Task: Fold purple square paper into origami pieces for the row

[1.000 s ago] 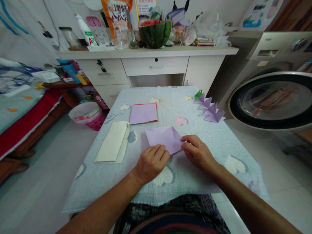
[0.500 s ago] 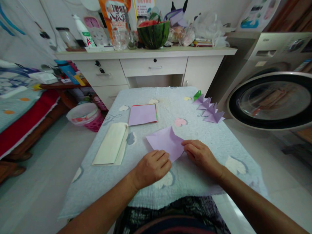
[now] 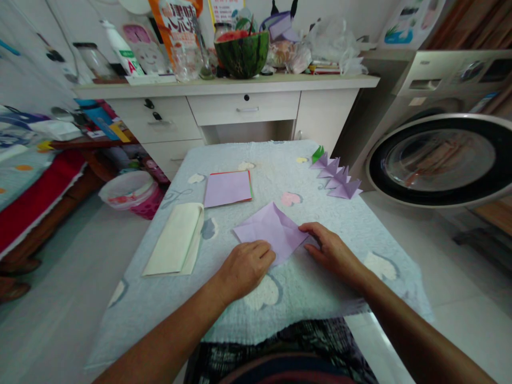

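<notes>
A creased purple sheet of origami paper (image 3: 276, 229) lies on the cloth-covered table in front of me, one corner pointing away. My left hand (image 3: 248, 266) is closed at its near left edge, fingers curled and pressed onto the paper; the fingertips are partly hidden. At the right corner, the index fingertip of my right hand (image 3: 330, 250) touches the paper while the thumb stands apart from it. Beyond and to the left sits a stack of square paper (image 3: 228, 188), purple on top with red and green edges. Several folded purple pieces (image 3: 338, 176) with a green piece (image 3: 317, 154) form a row at the right.
A folded pale cream sheet (image 3: 176, 240) rests on the table's left side. Past the far edge stands a white cabinet (image 3: 224, 88) bearing a cut watermelon (image 3: 243, 56). To the right is a washing machine (image 3: 432, 160) with its door ajar; a pink bin (image 3: 134, 194) stands left.
My right thumb has come away from the paper's right corner, and the fingers have spread. The paper lies flatter. The whole view has shifted slightly.
</notes>
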Tool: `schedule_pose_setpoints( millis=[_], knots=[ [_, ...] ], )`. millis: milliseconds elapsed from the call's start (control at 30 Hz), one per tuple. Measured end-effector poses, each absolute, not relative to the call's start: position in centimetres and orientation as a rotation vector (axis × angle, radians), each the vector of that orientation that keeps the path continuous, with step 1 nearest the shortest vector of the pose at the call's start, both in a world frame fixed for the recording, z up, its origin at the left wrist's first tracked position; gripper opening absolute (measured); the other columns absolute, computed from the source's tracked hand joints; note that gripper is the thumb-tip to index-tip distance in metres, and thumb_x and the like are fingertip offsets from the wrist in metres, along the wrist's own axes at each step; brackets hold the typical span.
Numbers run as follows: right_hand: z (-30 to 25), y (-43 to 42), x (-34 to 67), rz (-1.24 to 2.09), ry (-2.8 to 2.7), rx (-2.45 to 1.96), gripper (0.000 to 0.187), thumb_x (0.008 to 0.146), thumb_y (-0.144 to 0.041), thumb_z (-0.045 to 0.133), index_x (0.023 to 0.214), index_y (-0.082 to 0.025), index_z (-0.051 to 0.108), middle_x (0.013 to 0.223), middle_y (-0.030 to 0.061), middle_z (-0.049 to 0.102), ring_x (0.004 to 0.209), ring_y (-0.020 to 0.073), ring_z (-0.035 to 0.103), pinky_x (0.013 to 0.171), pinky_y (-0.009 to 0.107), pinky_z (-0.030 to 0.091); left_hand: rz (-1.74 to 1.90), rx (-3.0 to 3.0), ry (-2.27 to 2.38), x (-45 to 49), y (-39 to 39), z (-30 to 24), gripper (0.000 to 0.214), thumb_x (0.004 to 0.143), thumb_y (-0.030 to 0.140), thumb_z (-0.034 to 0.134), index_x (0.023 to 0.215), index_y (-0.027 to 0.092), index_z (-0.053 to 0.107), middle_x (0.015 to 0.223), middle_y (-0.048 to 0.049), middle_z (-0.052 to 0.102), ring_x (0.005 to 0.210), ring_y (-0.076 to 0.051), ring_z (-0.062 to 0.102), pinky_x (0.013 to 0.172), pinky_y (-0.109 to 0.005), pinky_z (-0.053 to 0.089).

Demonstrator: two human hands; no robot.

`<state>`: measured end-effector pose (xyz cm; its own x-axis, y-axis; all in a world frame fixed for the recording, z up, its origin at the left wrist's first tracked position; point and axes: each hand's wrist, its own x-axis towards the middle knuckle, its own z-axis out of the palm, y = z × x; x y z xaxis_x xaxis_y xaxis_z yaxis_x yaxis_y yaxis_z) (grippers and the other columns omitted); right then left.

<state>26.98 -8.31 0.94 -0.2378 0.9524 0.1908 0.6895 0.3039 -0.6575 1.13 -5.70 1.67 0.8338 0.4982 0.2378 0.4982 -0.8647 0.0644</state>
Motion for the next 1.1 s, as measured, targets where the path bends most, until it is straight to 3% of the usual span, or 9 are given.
schedule_pose_setpoints(
  millis=[200,467,633,800,1100],
  knots=[
    [0.1,-7.8,26.7,0.523,-2.007,-1.373,0.032,0.079,-0.011,0.052,0.109,-0.023,0.054,0.109,0.0075,0.063,0.104,0.0233,0.06,0.092,0.043,0.048,-0.324,-3.049,-1.04,1.7,-6.4,2.4,0.006,0.083,0.016,0.058,0.087,0.02,0.054,0.089,-0.0038,0.063,0.084,-0.019,0.062,0.073,-0.033,0.055],
    [-0.4,-7.6,26.8,0.449,-2.055,-1.357,0.029,0.085,-0.01,0.052,0.11,-0.022,0.063,0.116,0.0101,0.057,0.108,0.0231,0.057,0.092,0.041,0.05,-0.721,-3.048,-1.218,1.9,-6.5,1.3,0.009,0.089,0.018,0.052,0.082,0.019,0.058,0.081,-0.004,0.064,0.08,-0.018,0.062,0.074,-0.032,0.054],
    [0.3,-7.8,26.2,0.202,-2.216,-1.416,0.035,0.083,-0.006,0.052,0.106,-0.024,0.07,0.128,0.0119,0.052,0.118,0.0298,0.047,0.097,0.049,0.044,-0.887,-3.026,-1.031,1.7,-6.4,0.6,0.009,0.086,0.012,0.053,0.088,0.018,0.06,0.095,-0.0076,0.068,0.096,-0.021,0.063,0.087,-0.037,0.054],
    [0.7,-8.0,25.5,0.124,-2.324,-1.446,0.03,0.086,-0.009,0.055,0.102,-0.029,0.072,0.116,0.0063,0.061,0.109,0.0284,0.049,0.095,0.05,0.041,-0.821,-2.945,-0.864,1.5,-6.7,0.5,0.013,0.088,0.009,0.051,0.088,0.017,0.061,0.103,-0.007,0.068,0.1,-0.023,0.061,0.087,-0.039,0.052],
    [0.1,-8.1,25.7,0.094,-2.333,-1.361,0.022,0.09,-0.013,0.054,0.099,-0.021,0.072,0.104,0.008,0.066,0.098,0.0257,0.054,0.086,0.043,0.044,-0.719,-2.938,-0.916,1.0,-6.9,0.3,0.011,0.087,0.012,0.05,0.087,0.017,0.06,0.09,-0.0064,0.066,0.087,-0.021,0.061,0.079,-0.036,0.052]
  ],
)
